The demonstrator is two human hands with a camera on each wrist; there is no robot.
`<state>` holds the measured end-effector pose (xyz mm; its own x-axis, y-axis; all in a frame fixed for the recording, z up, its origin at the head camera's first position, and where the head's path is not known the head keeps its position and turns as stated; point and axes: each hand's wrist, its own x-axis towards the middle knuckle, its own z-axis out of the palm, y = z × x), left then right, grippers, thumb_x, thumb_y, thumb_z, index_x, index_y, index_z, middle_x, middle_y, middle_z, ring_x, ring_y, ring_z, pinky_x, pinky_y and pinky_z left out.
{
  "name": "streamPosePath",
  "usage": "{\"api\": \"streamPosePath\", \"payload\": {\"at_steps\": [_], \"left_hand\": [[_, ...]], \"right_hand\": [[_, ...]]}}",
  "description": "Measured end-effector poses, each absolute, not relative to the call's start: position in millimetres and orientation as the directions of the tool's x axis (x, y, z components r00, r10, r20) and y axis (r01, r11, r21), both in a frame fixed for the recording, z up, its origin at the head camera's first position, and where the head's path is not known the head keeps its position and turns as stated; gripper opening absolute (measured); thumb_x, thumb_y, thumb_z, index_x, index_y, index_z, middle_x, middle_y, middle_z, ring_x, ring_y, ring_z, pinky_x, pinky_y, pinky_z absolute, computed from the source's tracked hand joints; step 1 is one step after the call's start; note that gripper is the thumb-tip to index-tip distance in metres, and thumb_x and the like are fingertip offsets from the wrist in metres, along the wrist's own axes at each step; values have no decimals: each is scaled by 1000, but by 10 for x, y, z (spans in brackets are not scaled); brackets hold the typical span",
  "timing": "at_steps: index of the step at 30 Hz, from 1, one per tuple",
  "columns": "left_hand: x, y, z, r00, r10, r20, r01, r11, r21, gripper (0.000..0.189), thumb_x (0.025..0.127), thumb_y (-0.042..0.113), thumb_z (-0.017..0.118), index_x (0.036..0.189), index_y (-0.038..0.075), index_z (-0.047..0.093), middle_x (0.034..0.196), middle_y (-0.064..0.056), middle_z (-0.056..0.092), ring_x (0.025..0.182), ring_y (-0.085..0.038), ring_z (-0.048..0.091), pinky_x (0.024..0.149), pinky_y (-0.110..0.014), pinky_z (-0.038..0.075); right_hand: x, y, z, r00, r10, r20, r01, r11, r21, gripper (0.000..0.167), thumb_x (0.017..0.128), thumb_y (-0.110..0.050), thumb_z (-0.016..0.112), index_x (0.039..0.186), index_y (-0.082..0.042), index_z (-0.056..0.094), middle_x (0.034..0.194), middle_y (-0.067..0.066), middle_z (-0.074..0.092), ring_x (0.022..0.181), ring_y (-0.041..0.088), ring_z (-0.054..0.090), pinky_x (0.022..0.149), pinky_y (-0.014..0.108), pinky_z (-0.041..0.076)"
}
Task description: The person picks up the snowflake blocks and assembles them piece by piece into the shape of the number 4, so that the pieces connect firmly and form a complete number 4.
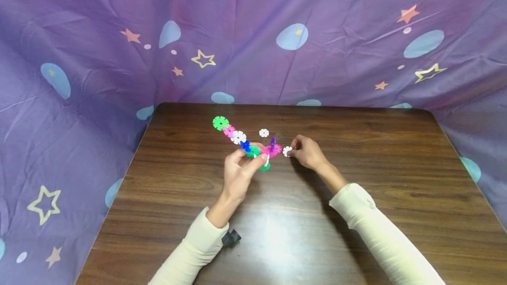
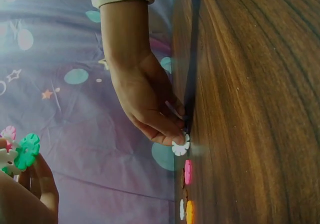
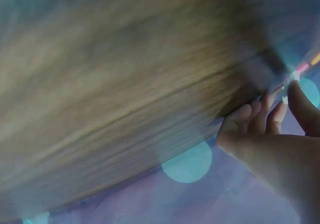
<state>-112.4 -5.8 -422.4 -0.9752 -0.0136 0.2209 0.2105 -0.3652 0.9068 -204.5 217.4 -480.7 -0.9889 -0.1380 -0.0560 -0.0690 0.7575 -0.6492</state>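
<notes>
My left hand (image 1: 236, 173) grips a chain of interlocking plastic snowflake discs (image 1: 238, 137). Bright green, pink, white, blue and darker green discs run up to the left. At its right end a pink disc and a purple disc (image 1: 273, 143) stand out, with white and green ones below. Thumb and fingers of my right hand (image 1: 310, 153) pinch a single white snowflake disc (image 1: 287, 151), just right of the chain and apart from it. That disc (image 2: 181, 145) also shows in the left wrist view, close to the tabletop.
Another white disc (image 1: 264, 133) is behind the chain. Low in the left wrist view, a pink disc (image 2: 188, 172) and an orange disc (image 2: 190, 212) appear by the wooden table (image 1: 178, 241). A purple patterned cloth (image 1: 245, 34) hangs beyond the table's far edge.
</notes>
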Motion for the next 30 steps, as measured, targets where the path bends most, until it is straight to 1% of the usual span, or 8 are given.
{"api": "streamPosePath", "payload": {"at_steps": [5,8,11,15,19,25,27,30], "left_hand": [[-1133,-69,-4233,-979,-11,203,192,-381,905,17,80,-8,69,87,7,69,101,-3,71,88,-13,70,81,-22,60],[-1142,-76,-4241,-979,-5,202,189,-384,904,18,80,-9,68,86,8,68,100,-3,71,88,-12,69,81,-22,59],[-1149,-81,-4246,-981,-4,196,182,-392,902,19,80,-10,68,87,8,68,99,-1,71,87,-11,68,80,-21,59],[-1161,-88,-4257,-982,-12,186,175,-400,900,20,80,-10,69,88,8,69,98,0,71,86,-11,68,78,-21,59],[-1172,-83,-4264,-983,-13,184,174,-405,898,21,80,-9,69,88,10,69,98,0,71,87,-12,68,79,-21,58],[-1172,-82,-4260,-982,-11,190,177,-419,890,23,81,-8,72,88,14,72,96,-1,72,83,-11,68,76,-21,58],[-1173,-82,-4262,-980,-13,199,186,-419,889,23,82,-9,72,88,13,73,95,-3,72,82,-10,68,75,-21,58],[-1176,-81,-4267,-977,-22,211,201,-410,890,22,81,-10,73,88,11,75,94,-6,72,81,-10,68,74,-21,59]], "right_hand": [[-2011,2197,-4781,-982,-122,-144,26,669,-743,18,88,-10,76,95,-2,62,80,4,66,75,16,57,71,27,45],[-1983,2219,-4760,-978,-119,-174,68,606,-792,19,89,-8,75,98,2,62,78,0,63,71,11,53,65,24,43],[-1952,2241,-4740,-974,-110,-197,103,559,-823,21,90,-8,74,101,4,60,78,-1,61,70,10,53,61,22,43],[-1896,2261,-4692,-976,-85,-202,128,529,-839,25,91,-10,74,106,4,59,78,-1,63,70,15,58,60,23,45],[-1828,2287,-4601,-986,-57,-154,102,519,-848,30,93,-12,73,114,4,61,80,3,67,74,18,61,63,23,45],[-1709,2300,-4392,-995,-69,-65,19,525,-851,32,100,-14,65,127,3,65,93,13,73,81,10,63,72,19,48],[-1664,2286,-4309,-997,-69,-41,0,509,-861,30,101,-15,63,126,2,66,92,12,73,80,9,63,72,18,50],[-1591,2250,-4174,-998,-66,-1,-31,474,-880,28,101,-15,64,124,0,66,85,3,70,78,6,62,69,18,49]]}}
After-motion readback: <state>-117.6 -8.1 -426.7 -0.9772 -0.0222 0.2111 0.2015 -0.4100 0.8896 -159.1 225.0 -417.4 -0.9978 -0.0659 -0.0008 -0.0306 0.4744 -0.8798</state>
